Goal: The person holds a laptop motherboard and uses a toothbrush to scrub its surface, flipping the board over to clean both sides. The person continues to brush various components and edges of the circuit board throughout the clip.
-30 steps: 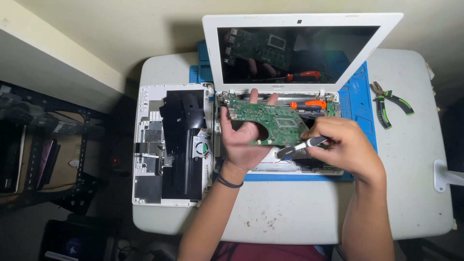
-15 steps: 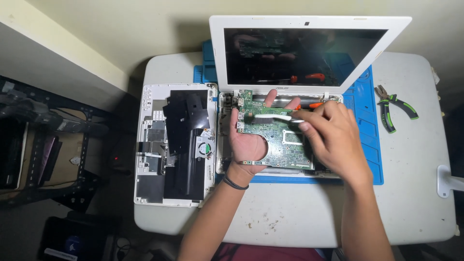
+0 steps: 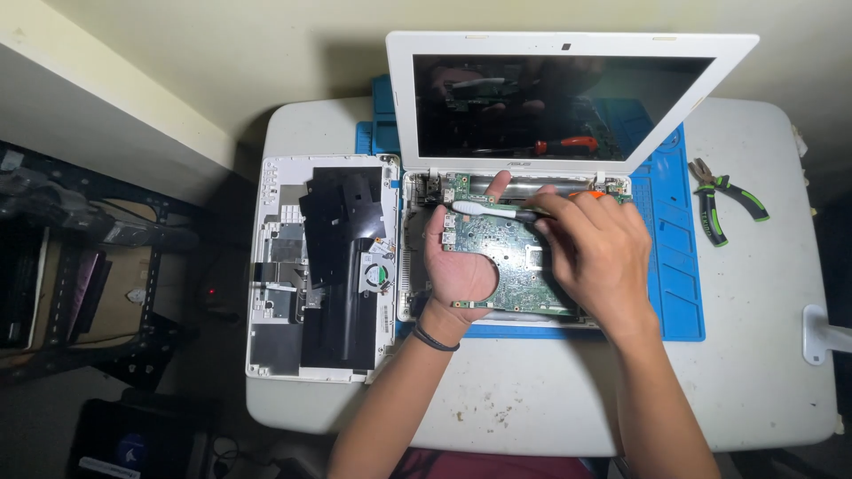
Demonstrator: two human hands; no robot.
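- An electronics repair bench, likely in a home corner.
- Blue repair mat (image 3: pixel 679 266) on the white surface (image 3: pixel 763 372).
- Opened white laptop (image 3: pixel 568 98), green circuit board (image 3: pixel 515 257) bared.
- Green-handled pliers (image 3: pixel 726 202) at 3 o'clock.
- Dark cluttered shelving (image 3: pixel 80 266) at 9 o'clock.

Both bare forearms reach up from the lower edge, converging at centre; the left hand (image 3: pixel 459 266) lies palm-up, fingers curled upward, a dark band at its wrist; the right hand (image 3: pixel 596 253) arches palm-down just beside it, knuckles raised, fingertips pinched together and pointing toward the left.
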